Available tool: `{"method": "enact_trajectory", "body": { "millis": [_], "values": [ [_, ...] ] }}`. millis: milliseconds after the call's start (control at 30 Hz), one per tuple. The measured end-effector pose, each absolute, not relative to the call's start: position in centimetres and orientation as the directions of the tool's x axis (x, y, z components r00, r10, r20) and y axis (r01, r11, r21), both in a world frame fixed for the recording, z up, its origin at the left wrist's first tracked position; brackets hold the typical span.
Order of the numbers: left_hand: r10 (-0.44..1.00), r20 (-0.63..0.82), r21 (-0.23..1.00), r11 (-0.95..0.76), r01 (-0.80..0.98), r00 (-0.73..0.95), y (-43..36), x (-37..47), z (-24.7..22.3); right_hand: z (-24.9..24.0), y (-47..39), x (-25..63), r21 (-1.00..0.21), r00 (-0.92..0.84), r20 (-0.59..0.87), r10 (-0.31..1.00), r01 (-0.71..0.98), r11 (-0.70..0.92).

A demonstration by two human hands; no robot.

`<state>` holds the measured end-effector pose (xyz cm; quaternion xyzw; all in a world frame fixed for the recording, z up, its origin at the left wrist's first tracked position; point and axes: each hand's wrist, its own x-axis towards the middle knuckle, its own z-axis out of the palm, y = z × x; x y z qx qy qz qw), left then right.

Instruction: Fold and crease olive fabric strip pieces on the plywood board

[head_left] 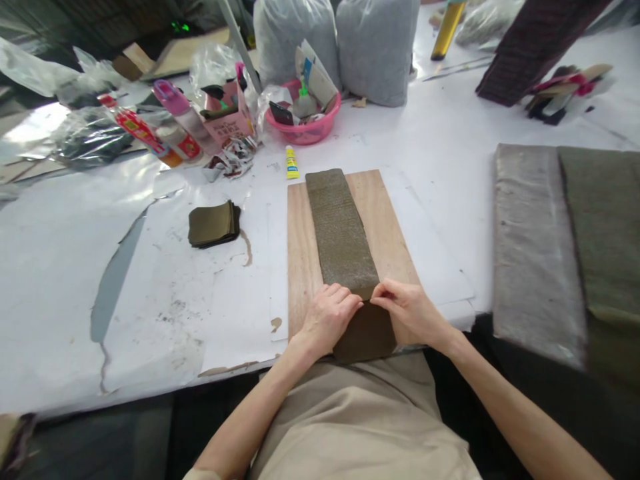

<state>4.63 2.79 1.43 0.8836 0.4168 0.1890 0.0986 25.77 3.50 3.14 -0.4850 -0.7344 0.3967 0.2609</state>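
A long olive-brown fabric strip [340,227] lies lengthwise on a wooden board [301,267] in front of me. Its upper part looks coarse and greyish, while a smoother, darker brown section [367,333] runs from my hands over the table's front edge. My left hand [333,310] rests over the strip's left side, fingers bent together, with thumb and fingertips closed at the seam between the two sections. At the right end of that seam, my right hand [403,307] pinches the fabric between thumb and forefinger. The fingertips almost meet there.
Left of the board sits a stack of olive-brown pieces [213,223]. A yellow glue tube [291,163] lies beyond the board, near a pink basket [307,132] of small items. Bottles [137,127] stand back left; folded fabric [535,247] overhangs the edge at right.
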Motion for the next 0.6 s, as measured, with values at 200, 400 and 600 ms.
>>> {"method": "enact_trajectory", "body": {
  "millis": [200,400,600],
  "values": [
    [0.855,0.153,0.606,-0.477,0.637,0.495,1.1,1.6,2.4,3.0,3.5,25.8,-0.877,-0.379,-0.102,0.920,0.471,0.097],
    [0.996,-0.019,0.860,-0.030,0.510,0.091,-0.7,-4.4,2.5,0.2,3.3,25.0,-0.911,-0.296,-0.200,0.934,0.406,-0.067],
    [0.914,0.002,0.741,0.271,0.614,-0.405,-1.6,-11.3,-0.4,-1.1,2.4,24.0,-0.745,-0.277,0.034,0.960,0.633,0.209]
  ]
}}
